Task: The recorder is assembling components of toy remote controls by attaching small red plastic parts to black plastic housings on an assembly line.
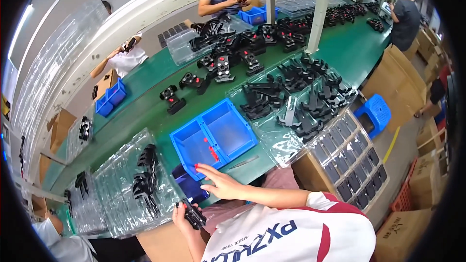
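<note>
My left hand is closed round a black plastic holder, low in front of my body at the table's near edge. My right hand reaches over the front rim of a blue two-part bin. At its fingertips is a small red piece, apparently gripped; the exact hold is too small to make out. Several loose red pieces lie in the bin's left compartment. A dark blue box is partly hidden below my right hand.
Black parts lie on clear trays at left; more black parts pile up at right. Assembled holders with red buttons line the green table. A tray of dark rectangular parts and a blue stool stand right. Co-workers sit opposite.
</note>
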`<state>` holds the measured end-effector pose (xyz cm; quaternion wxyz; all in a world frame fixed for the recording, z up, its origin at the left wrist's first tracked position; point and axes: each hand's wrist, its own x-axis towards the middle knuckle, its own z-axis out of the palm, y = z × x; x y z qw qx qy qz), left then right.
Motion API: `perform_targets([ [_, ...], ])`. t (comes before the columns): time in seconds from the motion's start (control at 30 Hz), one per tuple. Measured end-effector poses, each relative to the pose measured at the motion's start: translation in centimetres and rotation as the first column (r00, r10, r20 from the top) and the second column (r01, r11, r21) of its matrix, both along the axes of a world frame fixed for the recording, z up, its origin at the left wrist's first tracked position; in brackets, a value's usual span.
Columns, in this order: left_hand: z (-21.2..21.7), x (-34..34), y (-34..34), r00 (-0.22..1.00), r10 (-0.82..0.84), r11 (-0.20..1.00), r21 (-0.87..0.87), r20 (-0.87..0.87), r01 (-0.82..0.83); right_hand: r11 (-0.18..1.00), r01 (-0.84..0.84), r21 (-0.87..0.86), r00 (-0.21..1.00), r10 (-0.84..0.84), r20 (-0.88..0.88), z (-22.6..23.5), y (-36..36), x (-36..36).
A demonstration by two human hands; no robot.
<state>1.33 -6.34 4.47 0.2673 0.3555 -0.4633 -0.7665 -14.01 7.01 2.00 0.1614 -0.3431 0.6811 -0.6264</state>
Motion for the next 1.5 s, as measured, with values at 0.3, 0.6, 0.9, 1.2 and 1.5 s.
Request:
perform_targets([
  [0.3, -0.2, 0.4, 3.7, 0.964, -0.254, 0.954, 0.183, 0.077, 0.236, 0.982, -0.012, 0.187, 0.994, 0.033, -0.108, 2.1, 0.2, -1.6],
  [0.6, -0.1, -1.9, 5.4, 0.839, -0.543, 0.802, 0.317, 0.033, 0.507, 0.939, 0.261, 0.225, 0.945, -0.2, -0.259, 4.5, 2.0, -1.3],
  [0.9, -0.3, -2.5, 5.7, 0.793, -0.609, 0.761, 0.299, 0.019, 0.576, 0.938, 0.345, -0.031, 0.911, -0.343, -0.227, 4.0, 4.9, -4.3],
  [1.2, -1.0, -3.4, 5.8, 0.793, -0.61, 0.765, 0.275, 0.017, 0.583, 0.895, 0.352, -0.273, 0.919, -0.386, -0.081, 7.9, 9.1, -7.3],
  [1.5, -0.7, -3.5, 5.7, 0.792, -0.611, 0.763, 0.28, 0.018, 0.582, 0.794, 0.467, -0.39, 0.837, -0.539, -0.095, 5.6, 13.5, -8.3],
])
